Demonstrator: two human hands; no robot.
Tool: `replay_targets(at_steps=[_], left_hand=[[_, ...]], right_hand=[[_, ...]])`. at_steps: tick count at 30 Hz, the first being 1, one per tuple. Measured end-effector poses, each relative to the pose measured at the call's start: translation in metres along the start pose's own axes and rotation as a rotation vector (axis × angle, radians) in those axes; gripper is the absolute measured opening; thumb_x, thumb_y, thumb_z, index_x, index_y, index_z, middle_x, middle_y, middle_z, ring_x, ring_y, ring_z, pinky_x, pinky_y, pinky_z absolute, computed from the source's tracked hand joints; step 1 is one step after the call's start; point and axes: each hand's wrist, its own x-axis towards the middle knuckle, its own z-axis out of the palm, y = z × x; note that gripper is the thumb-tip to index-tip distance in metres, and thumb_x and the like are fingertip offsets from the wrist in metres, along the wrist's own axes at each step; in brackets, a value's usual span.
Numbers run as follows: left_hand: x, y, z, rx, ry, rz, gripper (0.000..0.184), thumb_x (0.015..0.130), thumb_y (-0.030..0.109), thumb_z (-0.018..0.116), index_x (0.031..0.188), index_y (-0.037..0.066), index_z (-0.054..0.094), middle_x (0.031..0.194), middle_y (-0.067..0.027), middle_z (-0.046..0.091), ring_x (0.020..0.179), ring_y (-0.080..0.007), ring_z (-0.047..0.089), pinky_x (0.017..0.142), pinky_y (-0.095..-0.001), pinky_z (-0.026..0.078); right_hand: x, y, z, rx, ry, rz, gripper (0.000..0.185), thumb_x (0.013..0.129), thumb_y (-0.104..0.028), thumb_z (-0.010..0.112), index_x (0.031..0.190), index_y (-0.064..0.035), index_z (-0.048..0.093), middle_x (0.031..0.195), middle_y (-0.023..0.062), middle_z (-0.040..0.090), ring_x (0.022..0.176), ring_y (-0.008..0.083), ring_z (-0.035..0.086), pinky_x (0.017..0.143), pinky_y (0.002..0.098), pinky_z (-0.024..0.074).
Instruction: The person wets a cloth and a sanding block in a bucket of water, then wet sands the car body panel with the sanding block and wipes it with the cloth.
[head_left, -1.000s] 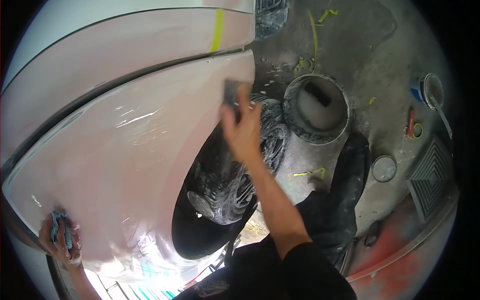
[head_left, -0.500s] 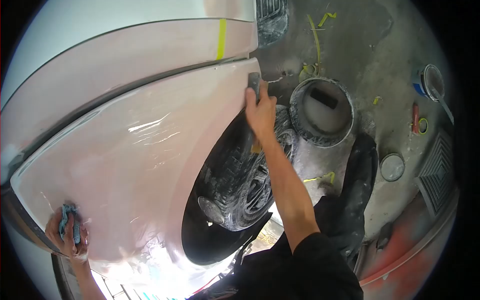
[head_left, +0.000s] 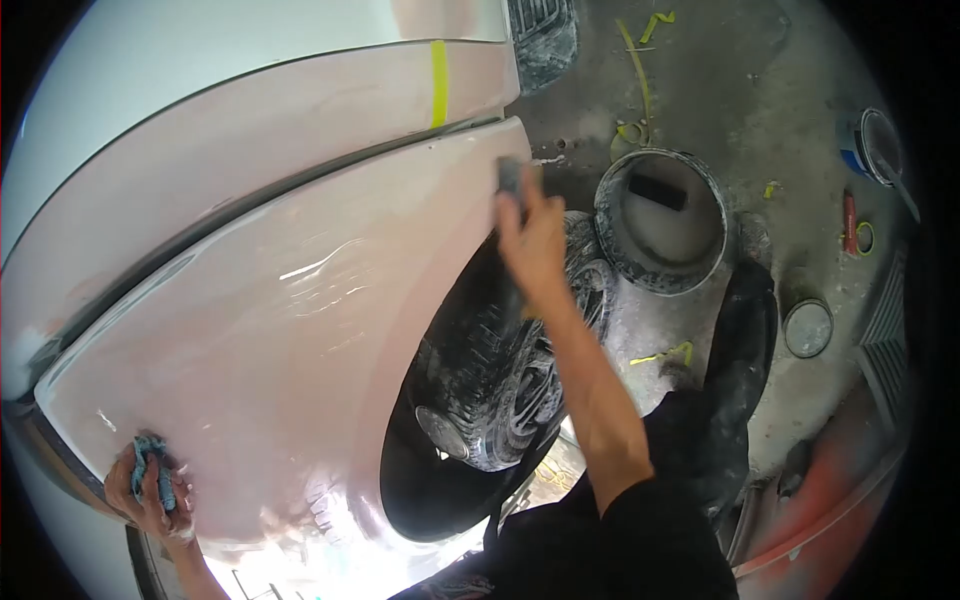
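A wet, pinkish-white car fender (head_left: 290, 340) spreads out before me, with a streak of shine across it. My left hand (head_left: 140, 500) is closed around a crumpled blue cloth (head_left: 152, 468) at the fender's lower left, with suds on the fingers. On the fender's edge above the wheel arch, my right hand (head_left: 537, 245) grips a grey sanding block (head_left: 511, 178), slightly blurred by motion. Below that forearm is the dusty black tire (head_left: 465, 345). A bucket (head_left: 604, 220) of cloudy water stands right of my right hand, with a black block (head_left: 658, 192) in it.
Yellow tape (head_left: 439, 85) crosses the neighbouring panel. Tape scraps (head_left: 635, 70) lie on the concrete floor. Farther right are an open can (head_left: 880, 150), a red tube (head_left: 850, 222) and a round lid (head_left: 808, 328). A red-marked panel (head_left: 820, 515) sits at lower right.
My right hand has slid the sanding block slightly down along the fender's edge. My left hand stays at the lower left with the cloth. The whole view has shifted a little.
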Motion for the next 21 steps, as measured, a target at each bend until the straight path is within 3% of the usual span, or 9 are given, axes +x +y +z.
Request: replay_targets(at_steps=[2, 5, 6, 7, 10, 11, 16, 20, 21], left_hand=[[-0.002, -0.001, 0.002, 0.009, -0.003, -0.013, 0.03, 0.101, 0.022, 0.064, 0.121, 0.0, 0.07, 0.129, -0.0231, 0.064, 0.114, -0.0413, 0.061, 0.094, -0.0516, 0.051], [0.003, 0.002, 0.004, -0.052, 0.022, -0.026, 0.03, 0.101, 0.021, 0.063, 0.12, -0.001, 0.07, 0.128, -0.0232, 0.064, 0.113, -0.0413, 0.061, 0.093, -0.0523, 0.051], [0.003, 0.001, 0.005, -0.054, 0.011, -0.021, 0.03, 0.101, 0.02, 0.063, 0.12, -0.001, 0.07, 0.128, -0.0233, 0.065, 0.113, -0.0415, 0.061, 0.093, -0.0525, 0.051], [0.002, 0.001, 0.004, -0.056, 0.002, -0.023, 0.03, 0.1, 0.02, 0.064, 0.121, -0.001, 0.07, 0.128, -0.0234, 0.065, 0.113, -0.0416, 0.061, 0.093, -0.0527, 0.051], [0.002, 0.0, 0.0, -0.035, 0.003, -0.016, 0.03, 0.1, 0.019, 0.065, 0.12, -0.002, 0.07, 0.128, -0.024, 0.064, 0.113, -0.0417, 0.061, 0.092, -0.0527, 0.051], [0.002, 0.0, 0.001, -0.024, 0.006, -0.015, 0.029, 0.1, 0.019, 0.065, 0.12, -0.002, 0.07, 0.128, -0.0242, 0.064, 0.113, -0.0417, 0.061, 0.092, -0.0525, 0.051], [-0.006, 0.001, -0.004, 0.021, -0.042, -0.031, 0.029, 0.101, 0.02, 0.064, 0.119, -0.003, 0.069, 0.131, -0.0248, 0.062, 0.113, -0.0421, 0.061, 0.093, -0.0527, 0.051], [-0.003, 0.0, 0.003, -0.031, 0.0, -0.01, 0.029, 0.101, 0.02, 0.065, 0.118, -0.004, 0.068, 0.132, -0.0252, 0.061, 0.113, -0.0425, 0.06, 0.091, -0.053, 0.051], [0.002, 0.003, 0.003, 0.016, 0.002, -0.023, 0.029, 0.104, 0.026, 0.06, 0.115, 0.001, 0.07, 0.128, -0.0217, 0.064, 0.113, -0.0403, 0.06, 0.092, -0.0538, 0.05]], right_hand=[[-0.065, -0.036, -0.003, 0.026, 0.102, -0.351, 0.063, 0.097, -0.029, 0.068, 0.151, -0.0022, 0.052, 0.111, 0.0304, 0.056, 0.101, 0.0435, 0.061, 0.093, 0.0457, 0.0511], [-0.056, -0.032, 0.001, 0.042, 0.102, -0.371, 0.063, 0.094, -0.026, 0.073, 0.15, -0.0028, 0.054, 0.116, 0.0288, 0.054, 0.1, 0.0431, 0.062, 0.091, 0.0475, 0.0511], [-0.03, -0.025, 0.001, 0.083, 0.053, -0.208, 0.062, 0.096, -0.031, 0.07, 0.148, -0.0014, 0.055, 0.115, 0.0295, 0.055, 0.099, 0.0424, 0.062, 0.089, 0.0473, 0.0516], [-0.001, -0.012, 0.002, 0.145, 0.036, -0.076, 0.065, 0.097, -0.043, 0.064, 0.15, -0.0069, 0.054, 0.115, 0.0352, 0.053, 0.105, 0.0492, 0.059, 0.094, 0.0498, 0.0513], [0.062, 0.026, 0.017, 0.108, 0.032, -0.002, 0.064, 0.099, -0.045, 0.061, 0.149, -0.0056, 0.054, 0.111, 0.0362, 0.056, 0.1, 0.0521, 0.062, 0.09, 0.0532, 0.0518], [0.05, 0.024, 0.019, 0.063, 0.094, -0.046, 0.063, 0.099, -0.043, 0.061, 0.149, -0.005, 0.053, 0.109, 0.0367, 0.058, 0.096, 0.0552, 0.063, 0.088, 0.0557, 0.0516], [-0.063, -0.05, -0.002, 0.084, 0.049, -0.319, 0.068, 0.097, -0.041, 0.065, 0.151, -0.002, 0.051, 0.113, 0.034, 0.054, 0.108, 0.0516, 0.059, 0.095, 0.0537, 0.0502], [0.052, 0.035, 0.02, 0.22, -0.047, 0.098, 0.071, 0.097, -0.043, 0.066, 0.152, -0.0021, 0.05, 0.114, 0.035, 0.055, 0.111, 0.0509, 0.059, 0.1, 0.0506, 0.0503], [0.083, 0.072, 0.035, 0.301, -0.077, 0.194, 0.071, 0.097, -0.043, 0.066, 0.152, -0.002, 0.05, 0.114, 0.0355, 0.056, 0.112, 0.0507, 0.059, 0.101, 0.0495, 0.0504]])
